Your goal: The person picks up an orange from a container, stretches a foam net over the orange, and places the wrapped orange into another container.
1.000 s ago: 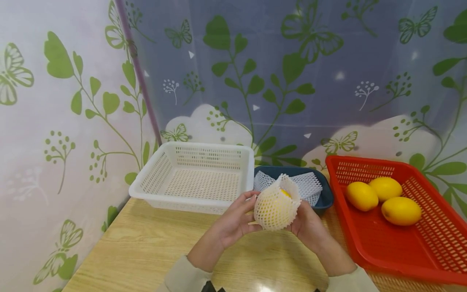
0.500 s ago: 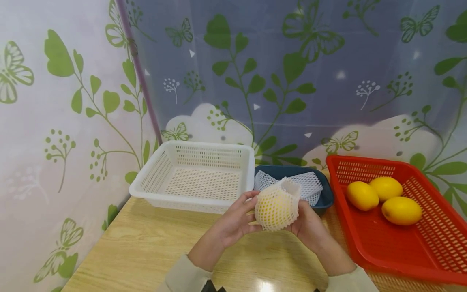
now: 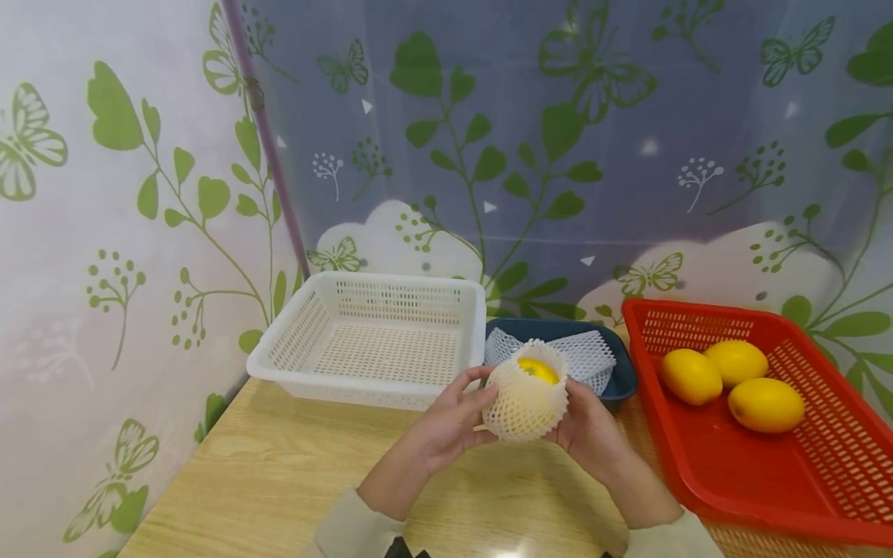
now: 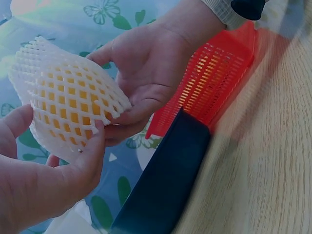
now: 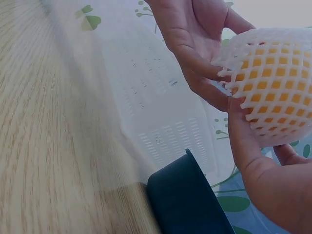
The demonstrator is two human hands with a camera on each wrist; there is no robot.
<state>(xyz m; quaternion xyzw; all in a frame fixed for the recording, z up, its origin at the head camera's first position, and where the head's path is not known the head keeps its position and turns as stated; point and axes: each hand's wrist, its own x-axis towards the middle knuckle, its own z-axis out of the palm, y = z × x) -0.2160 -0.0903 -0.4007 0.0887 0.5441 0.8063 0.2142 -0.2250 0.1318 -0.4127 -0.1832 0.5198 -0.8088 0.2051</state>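
Above the wooden table, both hands hold a yellow lemon (image 3: 539, 370) in a white foam net sleeve (image 3: 525, 407). In the head view the sleeve's open end faces up and shows the lemon's tip. The left hand (image 3: 453, 418) grips the left side, its thumb pressing on the net. The right hand (image 3: 589, 430) holds the right side, its fingers partly hidden behind the sleeve. Fingertips of both hands press on the net in the left wrist view, where yellow shows through the mesh (image 4: 73, 102). Fingers curl round the sleeve's lower edge in the right wrist view.
A white perforated basket (image 3: 363, 391) stands at the back left. Behind the hands, a dark blue bin (image 3: 621, 380) holds more foam nets (image 3: 589, 356). To the right, a red basket (image 3: 725, 465) contains three lemons (image 3: 767, 404). A patterned curtain (image 3: 446, 155) hangs behind.
The sleeve's open end first tipped away, hiding the lemon's tip, then turned back up towards the head camera, so more yellow shows. The left thumb has moved onto the net.
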